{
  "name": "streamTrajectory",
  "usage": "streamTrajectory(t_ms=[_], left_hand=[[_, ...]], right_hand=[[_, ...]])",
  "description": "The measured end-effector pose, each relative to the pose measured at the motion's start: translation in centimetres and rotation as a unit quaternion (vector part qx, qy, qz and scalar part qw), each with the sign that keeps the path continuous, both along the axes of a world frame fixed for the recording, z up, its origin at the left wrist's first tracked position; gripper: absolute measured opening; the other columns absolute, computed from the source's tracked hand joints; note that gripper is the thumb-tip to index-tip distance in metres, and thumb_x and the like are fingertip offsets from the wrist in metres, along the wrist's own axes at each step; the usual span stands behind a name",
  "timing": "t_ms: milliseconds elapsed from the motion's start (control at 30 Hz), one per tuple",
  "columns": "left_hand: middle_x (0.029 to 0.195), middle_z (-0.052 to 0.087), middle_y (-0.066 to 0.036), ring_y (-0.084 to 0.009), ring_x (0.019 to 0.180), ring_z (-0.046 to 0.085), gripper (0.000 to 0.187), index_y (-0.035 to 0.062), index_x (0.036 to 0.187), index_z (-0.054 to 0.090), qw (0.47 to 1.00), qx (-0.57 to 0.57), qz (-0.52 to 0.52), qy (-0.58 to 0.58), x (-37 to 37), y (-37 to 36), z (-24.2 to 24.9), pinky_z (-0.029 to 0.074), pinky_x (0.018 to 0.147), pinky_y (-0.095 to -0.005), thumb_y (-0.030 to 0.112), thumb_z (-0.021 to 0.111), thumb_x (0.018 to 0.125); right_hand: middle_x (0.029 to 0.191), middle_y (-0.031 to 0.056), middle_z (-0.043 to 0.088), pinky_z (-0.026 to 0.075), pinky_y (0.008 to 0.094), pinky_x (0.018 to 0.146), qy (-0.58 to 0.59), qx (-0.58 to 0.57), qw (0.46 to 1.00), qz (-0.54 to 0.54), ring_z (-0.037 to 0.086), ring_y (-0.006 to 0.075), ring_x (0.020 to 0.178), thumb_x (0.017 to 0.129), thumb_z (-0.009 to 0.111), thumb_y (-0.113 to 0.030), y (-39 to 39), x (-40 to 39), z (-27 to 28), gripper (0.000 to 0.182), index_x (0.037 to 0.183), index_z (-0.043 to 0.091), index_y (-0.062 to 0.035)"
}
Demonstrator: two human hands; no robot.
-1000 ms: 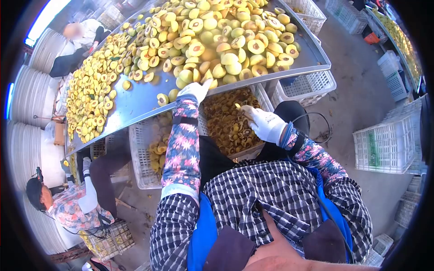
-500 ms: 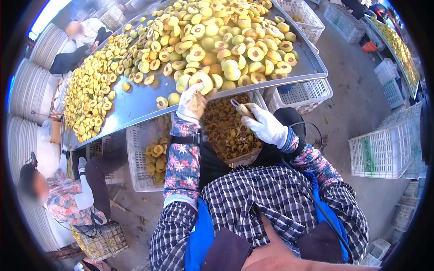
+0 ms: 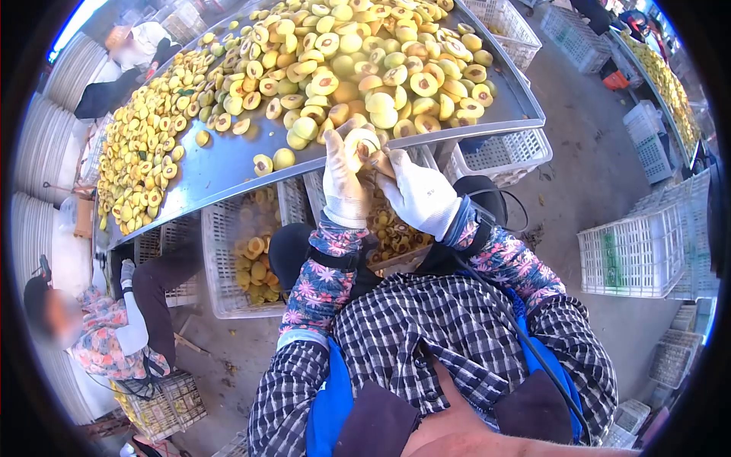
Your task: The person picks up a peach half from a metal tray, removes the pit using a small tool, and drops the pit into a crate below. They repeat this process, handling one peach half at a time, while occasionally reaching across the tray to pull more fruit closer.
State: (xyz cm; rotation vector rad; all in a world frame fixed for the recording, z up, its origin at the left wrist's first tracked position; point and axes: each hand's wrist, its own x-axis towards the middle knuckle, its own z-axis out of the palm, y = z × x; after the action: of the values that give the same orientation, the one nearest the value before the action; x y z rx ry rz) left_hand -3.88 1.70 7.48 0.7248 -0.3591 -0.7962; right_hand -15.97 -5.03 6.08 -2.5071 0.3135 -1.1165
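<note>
My left hand (image 3: 345, 186), in a stained white glove, holds a halved yellow peach (image 3: 359, 143) at the front edge of the metal table, cut face towards me. My right hand (image 3: 423, 195), in a white glove, is closed around the wooden handle of a small pitting tool (image 3: 383, 163). The tool's tip meets the cut face near the pit; the metal end itself is hidden. Just beyond my hands, many peach halves (image 3: 384, 110) are heaped on the metal table (image 3: 228, 156).
Below the table edge stand a crate of pitted-looking pieces (image 3: 397, 232) and a white crate with peach halves (image 3: 215, 263). More white crates (image 3: 624, 263) stand at the right. Two people sit at the left, one near the table's corner (image 3: 122, 327). A cable (image 3: 525, 209) loops beside my right knee.
My right hand has moved left and brought the pitting tool onto the peach half. My left hand has shifted slightly right, turning the cut face towards me.
</note>
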Motion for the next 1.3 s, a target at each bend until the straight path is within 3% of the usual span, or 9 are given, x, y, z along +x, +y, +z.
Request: streamTrajectory(t_ms=[333,433,533,600,667,833,1033,1167,1300], left_hand=[[0.094,0.063,-0.016,-0.0276,0.087,0.064,0.060,0.0008,0.102,0.056,0.997,0.051,-0.024,-0.044,0.3,0.8,-0.9,0.054,0.079,-0.0381,0.058,0.039,0.096],[0.091,0.063,-0.015,-0.0287,0.084,0.065,0.061,0.0015,0.095,0.056,0.995,0.096,0.014,-0.031,-0.2,0.7,-0.6,0.055,0.075,-0.0391,0.060,0.039,0.095],[0.089,0.064,-0.016,-0.0301,0.077,0.066,0.061,0.0017,0.091,0.057,0.990,0.130,-0.023,-0.043,0.3,1.1,-0.8,0.056,0.072,-0.0390,0.060,0.041,0.094],[0.088,0.064,-0.017,-0.0304,0.073,0.066,0.061,0.0013,0.090,0.057,0.984,0.150,-0.093,-0.022,0.7,0.9,-0.6,0.056,0.070,-0.0391,0.061,0.044,0.093],[0.086,0.064,-0.016,-0.0306,0.071,0.066,0.061,0.0025,0.088,0.057,0.986,0.142,-0.087,-0.019,0.2,0.7,-0.3,0.057,0.066,-0.0395,0.063,0.046,0.091],[0.084,0.063,-0.015,-0.0303,0.071,0.066,0.057,0.0028,0.087,0.056,0.987,0.118,-0.002,0.108,-1.2,0.0,0.0,0.058,0.062,-0.0400,0.060,0.050,0.091],[0.081,0.063,-0.015,-0.0290,0.066,0.066,0.054,0.0026,0.086,0.055,0.982,0.182,-0.046,0.024,-0.3,0.2,-1.2,0.058,0.060,-0.0391,0.056,0.051,0.092],[0.084,0.064,-0.015,-0.0292,0.065,0.066,0.052,0.0035,0.087,0.054,0.978,0.194,-0.054,0.058,-0.9,0.1,-0.8,0.057,0.058,-0.0385,0.056,0.054,0.091],[0.088,0.064,-0.010,-0.0308,0.074,0.067,0.046,0.0086,0.093,0.054,0.976,0.122,-0.037,0.177,0.3,-0.3,-2.5,0.058,0.064,-0.0424,0.055,0.052,0.092]], right_hand=[[0.074,0.0201,0.061,0.048,0.0379,0.053,0.138,0.186,0.967,0.110,0.064,0.0309,0.064,0.089,0.062,-0.025,-0.9,-1.4,-0.6,0.031,0.106,0.048,-0.0023],[0.080,0.0142,0.059,0.047,0.0354,0.061,0.255,0.534,0.780,0.205,0.059,0.0261,0.068,0.096,0.050,-0.030,-0.8,-2.1,1.4,0.031,0.105,0.046,-0.0008],[0.076,0.0070,0.055,0.046,0.0317,0.058,0.251,0.266,0.910,0.193,0.056,0.0192,0.065,0.097,0.049,-0.033,-1.6,-2.0,-0.5,0.033,0.108,0.047,-0.0025],[0.071,0.0026,0.051,0.040,0.0254,0.048,0.188,0.339,0.884,0.262,0.051,0.0114,0.055,0.098,0.049,-0.036,-1.3,-2.0,-0.7,0.032,0.111,0.049,-0.0061],[0.065,0.0000,0.047,0.033,0.0223,0.039,0.199,0.709,0.612,0.288,0.044,0.0087,0.046,0.098,0.049,-0.038,-0.8,-2.8,0.8,0.033,0.109,0.051,-0.0075],[0.060,-0.0020,0.043,0.026,0.0215,0.033,0.104,0.861,0.401,0.295,0.034,0.0070,0.037,0.097,0.053,-0.041,0.0,-2.7,-0.6,0.031,0.105,0.052,-0.0110],[0.058,-0.0012,0.044,0.026,0.0216,0.033,0.178,0.697,0.653,0.238,0.036,0.0071,0.037,0.096,0.052,-0.046,0.5,-2.8,-1.1,0.037,0.106,0.051,-0.0105],[0.057,-0.0007,0.044,0.025,0.0219,0.032,0.159,0.818,0.498,0.242,0.035,0.0079,0.036,0.097,0.051,-0.046,0.9,-3.1,0.2,0.038,0.105,0.051,-0.0090],[0.058,-0.0010,0.045,0.026,0.0218,0.033,0.119,0.800,0.522,0.270,0.036,0.0079,0.036,0.097,0.052,-0.041,1.6,-3.5,0.0,0.033,0.100,0.051,-0.0081]])
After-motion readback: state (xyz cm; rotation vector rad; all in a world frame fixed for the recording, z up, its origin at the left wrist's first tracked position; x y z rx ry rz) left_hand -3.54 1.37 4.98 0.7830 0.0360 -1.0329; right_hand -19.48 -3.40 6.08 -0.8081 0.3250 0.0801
